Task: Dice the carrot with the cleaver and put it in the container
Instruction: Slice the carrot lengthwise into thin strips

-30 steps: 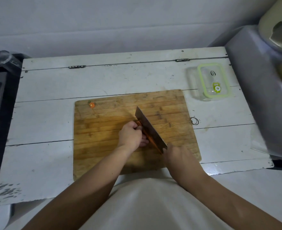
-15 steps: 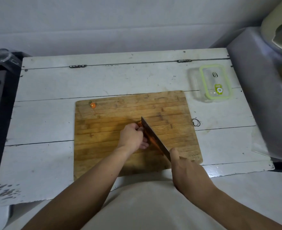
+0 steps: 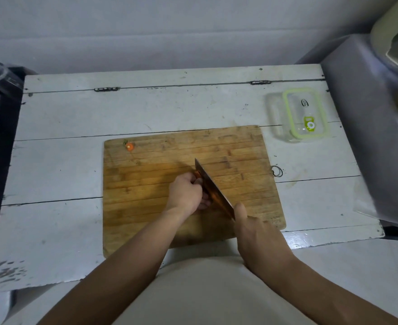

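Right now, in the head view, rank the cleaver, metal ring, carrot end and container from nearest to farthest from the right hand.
1. Cleaver, gripped in the right hand.
2. Metal ring, at the board's right edge.
3. Container, far right.
4. Carrot end, board's far left corner.

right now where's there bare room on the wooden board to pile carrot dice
The rectangular wooden cutting board is bare right of the steel cleaver, toward the clear green-rimmed container, and along its left half below the orange carrot end. The middle is crowded: left hand holds the orange carrot; right hand grips the cleaver.
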